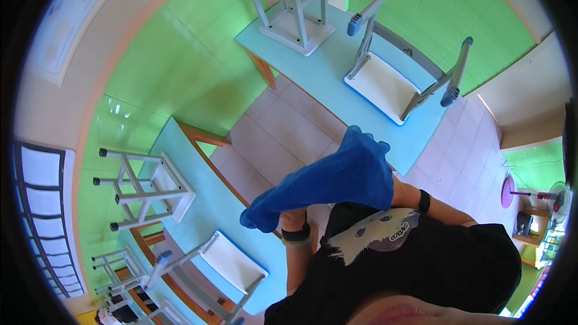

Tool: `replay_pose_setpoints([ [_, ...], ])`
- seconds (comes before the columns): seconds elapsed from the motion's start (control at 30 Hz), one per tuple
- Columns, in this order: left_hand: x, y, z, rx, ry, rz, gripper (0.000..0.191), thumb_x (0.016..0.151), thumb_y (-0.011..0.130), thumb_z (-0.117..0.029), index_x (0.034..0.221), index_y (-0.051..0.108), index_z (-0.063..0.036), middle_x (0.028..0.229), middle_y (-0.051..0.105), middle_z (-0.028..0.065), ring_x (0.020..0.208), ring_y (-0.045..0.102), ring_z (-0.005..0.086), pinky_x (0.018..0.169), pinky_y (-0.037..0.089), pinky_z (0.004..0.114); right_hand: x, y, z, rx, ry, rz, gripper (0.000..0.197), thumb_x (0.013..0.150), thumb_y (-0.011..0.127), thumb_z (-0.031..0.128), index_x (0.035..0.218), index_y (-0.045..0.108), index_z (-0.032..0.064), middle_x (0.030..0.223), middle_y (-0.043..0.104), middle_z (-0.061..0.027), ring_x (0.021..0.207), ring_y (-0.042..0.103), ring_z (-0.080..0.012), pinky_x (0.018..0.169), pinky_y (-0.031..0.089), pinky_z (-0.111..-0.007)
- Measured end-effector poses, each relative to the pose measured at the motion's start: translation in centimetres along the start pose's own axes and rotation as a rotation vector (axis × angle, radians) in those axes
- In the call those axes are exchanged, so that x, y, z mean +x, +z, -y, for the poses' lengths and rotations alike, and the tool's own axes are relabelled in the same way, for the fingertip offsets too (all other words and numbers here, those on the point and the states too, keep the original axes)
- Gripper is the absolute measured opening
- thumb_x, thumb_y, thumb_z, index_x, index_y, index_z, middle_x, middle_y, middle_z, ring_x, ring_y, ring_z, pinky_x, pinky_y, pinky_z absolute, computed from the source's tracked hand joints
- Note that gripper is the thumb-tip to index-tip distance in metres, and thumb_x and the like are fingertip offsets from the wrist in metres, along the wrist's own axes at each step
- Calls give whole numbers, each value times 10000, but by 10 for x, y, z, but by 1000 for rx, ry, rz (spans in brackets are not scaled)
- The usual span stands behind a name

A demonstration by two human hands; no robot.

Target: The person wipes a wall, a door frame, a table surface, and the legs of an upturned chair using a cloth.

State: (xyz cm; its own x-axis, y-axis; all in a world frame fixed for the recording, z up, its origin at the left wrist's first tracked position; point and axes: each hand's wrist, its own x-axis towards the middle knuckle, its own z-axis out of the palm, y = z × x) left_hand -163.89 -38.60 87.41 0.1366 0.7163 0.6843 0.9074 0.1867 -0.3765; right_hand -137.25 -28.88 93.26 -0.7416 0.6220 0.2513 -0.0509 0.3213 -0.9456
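Note:
A blue cloth (334,180) hangs stretched between my two hands in front of my black shirt. At its left end, the cloth is bunched over my left hand (266,219), where the wrist with bands shows. The wider right end wraps my right hand (368,162); rounded bumps like fingertips press through the fabric at its upper edge, and a black band is on that wrist. Both hands hold the cloth, though it hides almost all their fingers. Beyond the cloth is a light-blue table (316,76).
An upturned stool (298,31) and an upturned chair (384,85) sit on that table. Another light-blue table (212,216) at the left carries an upturned stool (167,187) and an upturned chair (232,262). Floor tiles show between the tables. A fan (557,201) stands far right.

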Motion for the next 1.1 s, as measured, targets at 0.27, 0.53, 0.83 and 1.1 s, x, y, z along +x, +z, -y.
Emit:
replay_pose_setpoints([
  [0.27, 24, 68, 69, 38, 59, 4, 720, 930, 562, -476, 1429, 280, -40, 1455, 265, 209, 1310, 288, 401, 1095, 212, 515, 104, 13, -35, -35, -20, 29, 569, 874, 707, 277, 1340, 491, 33, 1302, 537, -148, 1190, 516, -275, 1064, 362, -400],
  [0.53, 105, 148, 143, 197, 43, -62, 622, 924, 563, -497, 1332, 448, -43, 1318, 457, 184, 1200, 416, 381, 1043, 290, 492, 242, -19, -48, 412, -146, -46, 658, 844, 734, 298, 1370, 448, 25, 1365, 475, -176, 1268, 429, -308, 1106, 268, -447],
  [0.83, 168, 258, 148, -400, 70, -51, 567, 902, 636, -376, 1338, 472, -52, 1400, 439, 185, 1218, 420, 366, 1020, 310, 492, 271, -41, -96, 91, 81, -166, 751, 844, 727, 351, 1427, 377, 32, 1424, 408, -176, 1310, 390, -309, 1129, 233, -438],
  [1.1, 252, 363, 110, -941, 403, 221, 301, 858, 657, -332, 1045, 666, -96, 1000, 649, 104, 913, 621, 314, 770, 485, 414, 320, -43, -132, 199, 181, -635, 729, 844, 727, 340, 1422, 404, 34, 1419, 451, -167, 1303, 441, -295, 1106, 321, -383],
])
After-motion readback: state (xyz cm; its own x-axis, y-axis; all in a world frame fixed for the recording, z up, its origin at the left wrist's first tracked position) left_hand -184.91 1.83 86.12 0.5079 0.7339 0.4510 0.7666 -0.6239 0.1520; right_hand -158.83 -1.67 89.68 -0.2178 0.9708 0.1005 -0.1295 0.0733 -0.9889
